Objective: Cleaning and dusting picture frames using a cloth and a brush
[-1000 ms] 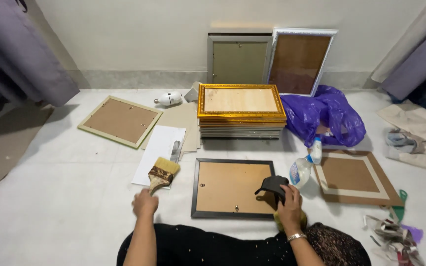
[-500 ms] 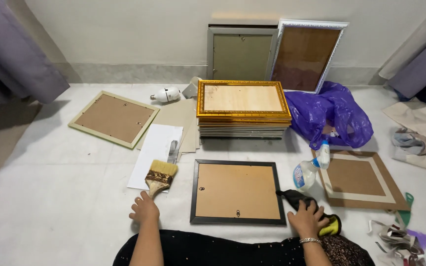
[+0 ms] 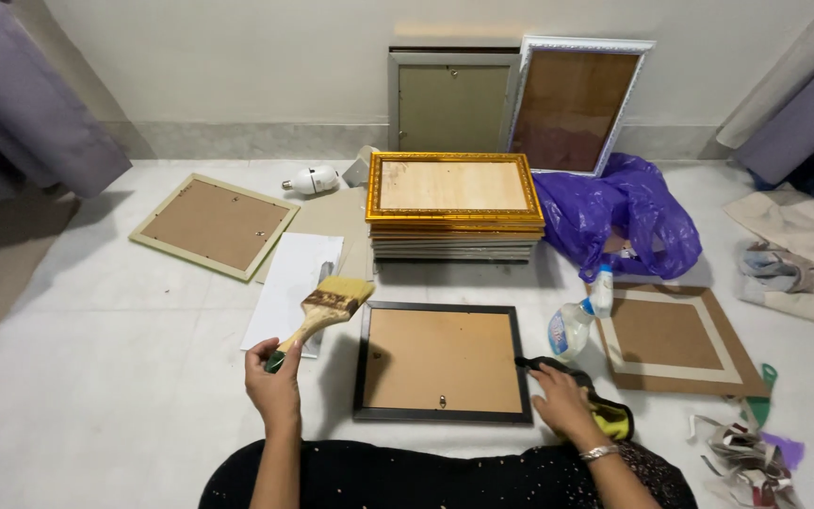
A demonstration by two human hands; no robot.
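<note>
left hand (image 3: 275, 385) fingers clamp a brush (image 3: 324, 311); right hand (image 3: 562, 403) fingers spread on a cloth (image 3: 595, 407) beside the black frame (image 3: 441, 360).

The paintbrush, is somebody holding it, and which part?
Yes. The left hand holds the paintbrush by the end of its wooden handle, bristles pointing away. The right hand presses on a dark cloth beside the black frame.

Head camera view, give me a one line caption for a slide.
Left hand lifts a paintbrush beside a black picture frame lying face down; right hand rests on a dark cloth.
</note>
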